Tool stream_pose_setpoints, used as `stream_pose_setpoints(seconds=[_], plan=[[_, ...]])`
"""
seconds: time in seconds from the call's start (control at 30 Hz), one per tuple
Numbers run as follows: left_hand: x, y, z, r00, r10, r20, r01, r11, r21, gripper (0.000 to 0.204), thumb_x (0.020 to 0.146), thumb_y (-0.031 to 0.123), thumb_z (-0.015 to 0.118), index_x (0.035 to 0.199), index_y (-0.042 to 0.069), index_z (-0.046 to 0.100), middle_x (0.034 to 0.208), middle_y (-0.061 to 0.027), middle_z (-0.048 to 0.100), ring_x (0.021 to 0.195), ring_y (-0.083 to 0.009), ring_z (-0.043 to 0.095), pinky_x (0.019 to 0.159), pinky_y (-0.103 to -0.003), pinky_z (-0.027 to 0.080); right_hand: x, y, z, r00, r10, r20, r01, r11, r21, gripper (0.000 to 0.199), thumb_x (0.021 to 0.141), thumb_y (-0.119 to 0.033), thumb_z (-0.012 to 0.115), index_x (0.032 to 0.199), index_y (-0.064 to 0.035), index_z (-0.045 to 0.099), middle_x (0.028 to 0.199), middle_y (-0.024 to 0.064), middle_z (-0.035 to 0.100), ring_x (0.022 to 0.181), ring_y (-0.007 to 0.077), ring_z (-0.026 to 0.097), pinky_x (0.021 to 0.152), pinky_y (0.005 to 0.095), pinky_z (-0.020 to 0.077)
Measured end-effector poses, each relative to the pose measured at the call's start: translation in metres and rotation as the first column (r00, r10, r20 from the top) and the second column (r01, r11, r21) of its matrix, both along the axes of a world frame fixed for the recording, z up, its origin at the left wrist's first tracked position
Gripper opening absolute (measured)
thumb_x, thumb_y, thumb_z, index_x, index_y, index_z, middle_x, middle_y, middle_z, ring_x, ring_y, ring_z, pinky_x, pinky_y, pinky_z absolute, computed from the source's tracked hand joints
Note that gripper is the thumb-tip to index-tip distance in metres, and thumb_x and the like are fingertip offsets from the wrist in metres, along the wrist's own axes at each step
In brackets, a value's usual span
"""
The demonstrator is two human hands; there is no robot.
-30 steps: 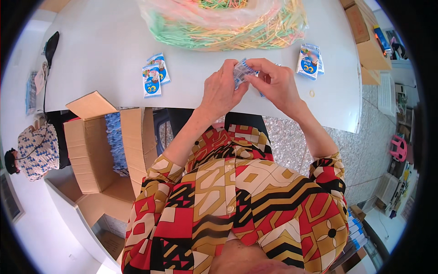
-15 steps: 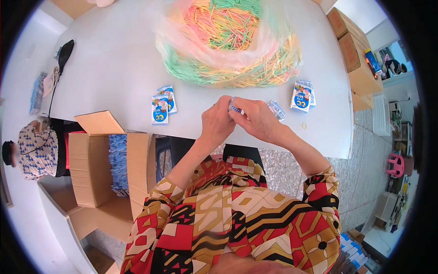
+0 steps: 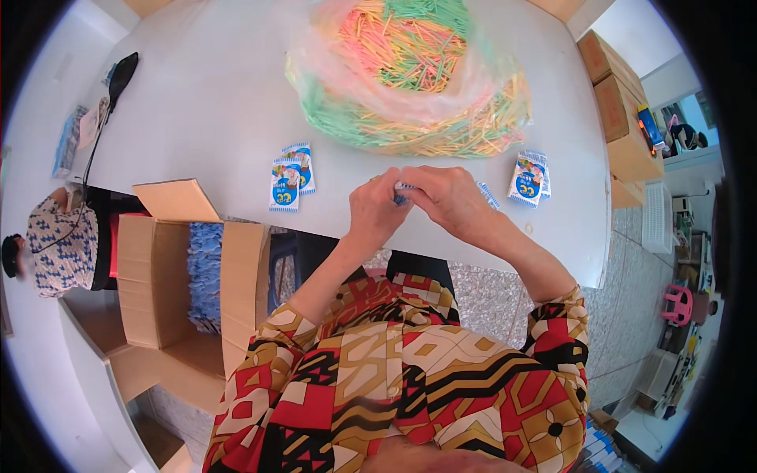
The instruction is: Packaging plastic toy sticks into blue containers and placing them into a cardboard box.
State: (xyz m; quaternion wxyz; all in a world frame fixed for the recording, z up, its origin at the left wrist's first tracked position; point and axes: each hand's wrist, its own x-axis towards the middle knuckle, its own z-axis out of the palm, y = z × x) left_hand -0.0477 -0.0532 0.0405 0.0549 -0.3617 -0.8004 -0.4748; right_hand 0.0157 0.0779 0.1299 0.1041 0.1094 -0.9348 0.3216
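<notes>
Head view, centre of frame:
Left hand (image 3: 378, 211): pinched closed on small blue packet (image 3: 403, 194).
Right hand (image 3: 445, 197): fingers closed gripping the same packet.

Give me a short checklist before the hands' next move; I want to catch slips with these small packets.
1. Small blue packet held by both left hand and right hand: ok.
2. Packet open or sealed: cannot tell, fingers cover it.
3. Bag of coloured sticks on the table, beyond the hands: ok.
4. Spare packets lie left of the hands: ok.
5. Cardboard box open at the person's left: ok.
</notes>
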Motion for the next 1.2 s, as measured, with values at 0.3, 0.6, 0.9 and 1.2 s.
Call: stream_pose_setpoints(seconds=[0.3, 0.6, 0.9, 1.2], plan=[[-0.008, -0.003, 0.001, 0.999, 0.042, 0.03, -0.043, 0.998, 0.036, 0.025, 0.066, 0.007, 0.072, 0.08, 0.007, 0.053, 0.064, -0.0097, 0.057, 0.061, -0.0308, 0.059, 0.052, -0.039, 0.046, -0.009, 0.0, -0.002, 1.0, 0.015, -0.027, -0.012, 0.996, 0.088, 0.009, 0.085, -0.008, 0.059, 0.094, -0.0069, 0.055, 0.076, 0.0113, 0.061, 0.066, 0.0316, 0.06, 0.055, 0.0389, 0.0473], [-0.013, -0.002, -0.003, 0.998, 0.063, 0.011, -0.064, 0.992, 0.106, 0.02, 0.068, 0.006, 0.071, 0.077, 0.008, 0.053, 0.063, -0.009, 0.056, 0.058, -0.03, 0.057, 0.05, -0.037, 0.044, -0.013, -0.007, -0.003, 0.997, 0.016, -0.077, -0.008, 0.996, 0.093, 0.012, 0.084, -0.008, 0.06, 0.093, -0.0058, 0.054, 0.079, 0.0104, 0.058, 0.066, 0.0313, 0.06, 0.056, 0.0392, 0.048], [-0.017, 0.0, -0.008, 0.997, -0.063, 0.043, 0.055, 0.984, 0.171, 0.019, 0.074, 0.001, 0.065, 0.086, 0.004, 0.051, 0.059, -0.0151, 0.054, 0.058, -0.0362, 0.056, 0.05, -0.04, 0.043, -0.016, -0.01, -0.006, 0.983, 0.039, -0.18, 0.009, 0.967, 0.254, 0.017, 0.076, -0.004, 0.062, 0.091, -0.0078, 0.056, 0.073, 0.0066, 0.058, 0.064, 0.0262, 0.061, 0.05, 0.0356, 0.048], [-0.019, 0.003, -0.007, 0.975, -0.11, 0.194, 0.052, 0.958, 0.283, 0.015, 0.077, 0.003, 0.064, 0.084, 0.003, 0.051, 0.058, -0.0144, 0.055, 0.054, -0.034, 0.058, 0.049, -0.035, 0.045, -0.02, -0.01, 0.006, 0.964, 0.014, -0.264, 0.017, 0.994, 0.112, 0.012, 0.074, -0.007, 0.066, 0.084, -0.0084, 0.059, 0.075, 0.0042, 0.056, 0.06, 0.0223, 0.059, 0.05, 0.0336, 0.0468]])
